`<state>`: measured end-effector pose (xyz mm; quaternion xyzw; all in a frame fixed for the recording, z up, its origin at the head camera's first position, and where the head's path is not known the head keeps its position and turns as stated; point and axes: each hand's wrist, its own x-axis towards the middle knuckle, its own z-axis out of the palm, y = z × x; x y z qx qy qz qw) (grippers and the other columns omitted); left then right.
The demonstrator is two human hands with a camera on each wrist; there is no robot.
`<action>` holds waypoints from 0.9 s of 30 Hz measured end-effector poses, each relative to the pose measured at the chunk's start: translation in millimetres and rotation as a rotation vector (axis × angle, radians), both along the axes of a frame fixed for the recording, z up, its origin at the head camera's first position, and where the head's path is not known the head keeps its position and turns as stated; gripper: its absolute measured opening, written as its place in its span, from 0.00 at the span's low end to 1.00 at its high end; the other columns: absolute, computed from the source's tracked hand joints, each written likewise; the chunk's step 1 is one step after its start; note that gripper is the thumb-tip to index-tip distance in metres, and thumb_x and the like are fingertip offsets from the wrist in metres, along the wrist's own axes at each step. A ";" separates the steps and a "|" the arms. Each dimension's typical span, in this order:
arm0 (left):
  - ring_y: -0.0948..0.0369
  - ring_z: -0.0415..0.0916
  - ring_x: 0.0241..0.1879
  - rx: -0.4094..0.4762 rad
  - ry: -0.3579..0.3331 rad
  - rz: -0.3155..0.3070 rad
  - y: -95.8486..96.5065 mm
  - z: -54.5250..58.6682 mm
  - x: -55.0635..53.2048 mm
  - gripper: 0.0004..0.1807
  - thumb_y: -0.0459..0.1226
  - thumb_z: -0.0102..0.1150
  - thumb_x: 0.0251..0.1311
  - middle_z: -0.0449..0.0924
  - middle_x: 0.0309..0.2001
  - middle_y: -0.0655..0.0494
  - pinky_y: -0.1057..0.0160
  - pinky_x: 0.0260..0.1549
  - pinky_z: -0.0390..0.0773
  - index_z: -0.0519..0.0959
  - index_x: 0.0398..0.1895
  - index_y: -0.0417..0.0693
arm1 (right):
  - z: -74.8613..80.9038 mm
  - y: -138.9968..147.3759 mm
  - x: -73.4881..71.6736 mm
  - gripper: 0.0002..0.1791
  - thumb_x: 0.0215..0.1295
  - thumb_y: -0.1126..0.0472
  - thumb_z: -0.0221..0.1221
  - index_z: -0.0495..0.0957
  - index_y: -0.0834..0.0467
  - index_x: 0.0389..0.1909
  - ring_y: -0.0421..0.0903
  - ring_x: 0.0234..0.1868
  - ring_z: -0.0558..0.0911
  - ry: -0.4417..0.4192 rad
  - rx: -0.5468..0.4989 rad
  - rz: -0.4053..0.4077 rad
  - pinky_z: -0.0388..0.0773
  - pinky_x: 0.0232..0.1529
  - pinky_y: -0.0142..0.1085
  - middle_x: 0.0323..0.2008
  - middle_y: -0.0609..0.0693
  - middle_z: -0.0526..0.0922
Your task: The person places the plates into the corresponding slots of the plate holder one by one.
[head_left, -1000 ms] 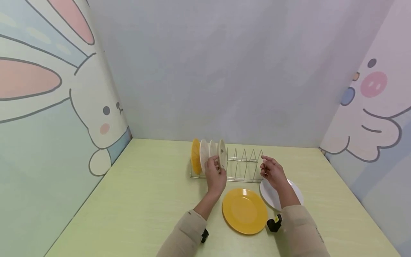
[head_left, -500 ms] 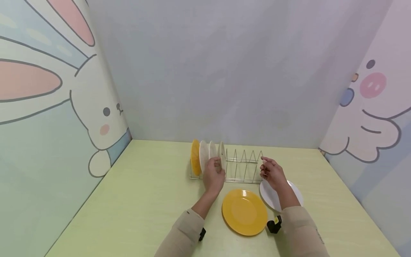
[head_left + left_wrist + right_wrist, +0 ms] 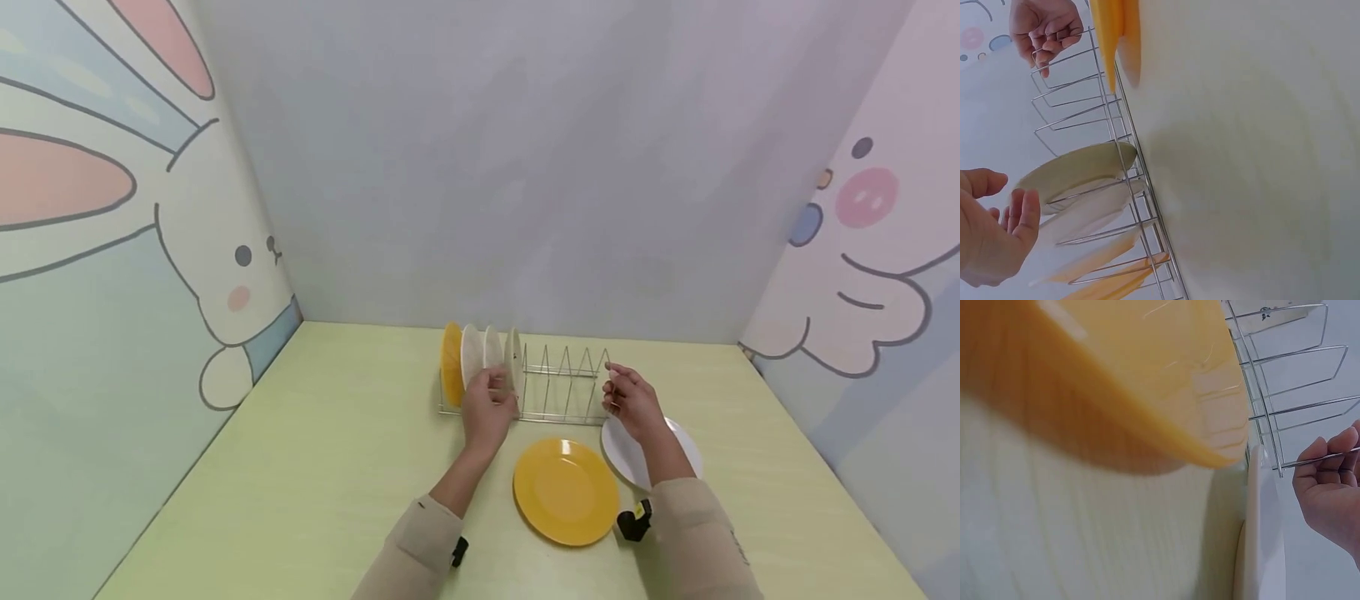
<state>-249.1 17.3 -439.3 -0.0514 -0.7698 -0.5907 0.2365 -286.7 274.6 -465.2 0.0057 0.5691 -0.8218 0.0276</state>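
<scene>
A wire dish rack (image 3: 558,418) stands towards the back of the table. Upright in its left half are a yellow plate (image 3: 451,367), two white plates (image 3: 470,354) and a cream plate (image 3: 514,346) with a small dark mark. My left hand (image 3: 487,412) is in front of the cream plate; in the left wrist view its loosely bent fingers (image 3: 1030,212) are beside that plate's edge, with nothing gripped. At the rack's right end, my right hand (image 3: 633,404) pinches the end wire, as the right wrist view also shows.
Flat on the table in front of the rack lies another yellow plate (image 3: 566,492). A further white plate (image 3: 621,450) lies to its right, partly under my right forearm. Patterned walls (image 3: 240,333) enclose the table's sides.
My left hand has let go of the cream plate and drawn slightly back to the left. The plate stays upright in the rack. My right hand keeps its hold on the end wire.
</scene>
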 end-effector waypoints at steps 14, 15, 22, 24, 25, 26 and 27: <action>0.57 0.77 0.34 -0.088 -0.130 -0.351 -22.9 6.0 14.3 0.19 0.28 0.65 0.47 0.77 0.40 0.45 0.65 0.31 0.78 0.77 0.45 0.42 | -0.1 1.5 2.6 0.09 0.72 0.59 0.46 0.70 0.53 0.50 0.42 0.26 0.70 -0.019 -0.001 -0.005 0.72 0.31 0.32 0.28 0.49 0.73; 0.56 0.77 0.35 -0.092 -0.147 -0.384 -24.7 5.4 14.0 0.19 0.28 0.65 0.47 0.76 0.41 0.44 0.65 0.32 0.78 0.76 0.46 0.43 | -0.2 1.6 2.3 0.10 0.72 0.59 0.46 0.70 0.53 0.50 0.42 0.26 0.71 -0.018 0.000 -0.003 0.72 0.31 0.32 0.28 0.49 0.73; 0.49 0.76 0.40 -0.204 -0.209 -0.531 -35.2 4.7 12.4 0.23 0.34 0.69 0.48 0.77 0.41 0.47 0.63 0.36 0.77 0.76 0.49 0.41 | 0.4 1.2 0.8 0.09 0.72 0.59 0.47 0.71 0.52 0.48 0.41 0.28 0.72 -0.015 0.012 -0.009 0.73 0.31 0.32 0.28 0.49 0.74; 0.46 0.75 0.41 -0.220 -0.227 -0.558 -36.9 3.4 11.6 0.23 0.34 0.69 0.48 0.77 0.42 0.45 0.61 0.38 0.77 0.75 0.49 0.39 | 0.4 0.7 0.5 0.09 0.72 0.60 0.46 0.72 0.52 0.48 0.41 0.28 0.72 -0.014 0.009 -0.009 0.73 0.31 0.32 0.28 0.49 0.74; 0.45 0.75 0.42 -0.225 -0.242 -0.569 -37.4 2.4 11.3 0.23 0.33 0.69 0.48 0.77 0.42 0.44 0.61 0.39 0.77 0.75 0.49 0.38 | 0.4 0.3 0.3 0.09 0.72 0.60 0.46 0.71 0.52 0.48 0.41 0.28 0.72 -0.012 0.006 -0.006 0.73 0.31 0.32 0.28 0.49 0.74; 0.45 0.74 0.43 -0.234 -0.261 -0.578 -37.8 1.1 11.2 0.23 0.33 0.69 0.47 0.77 0.43 0.44 0.61 0.39 0.76 0.75 0.49 0.39 | 0.5 -0.2 0.3 0.09 0.72 0.60 0.46 0.71 0.52 0.48 0.41 0.28 0.72 -0.012 0.004 -0.004 0.73 0.31 0.32 0.28 0.49 0.74; 0.44 0.74 0.43 -0.240 -0.279 -0.593 -38.2 0.2 11.3 0.24 0.33 0.69 0.48 0.76 0.44 0.42 0.60 0.40 0.76 0.75 0.49 0.38 | 0.6 -0.8 0.1 0.09 0.73 0.61 0.46 0.71 0.53 0.48 0.41 0.28 0.72 -0.011 0.004 -0.002 0.73 0.31 0.32 0.28 0.49 0.74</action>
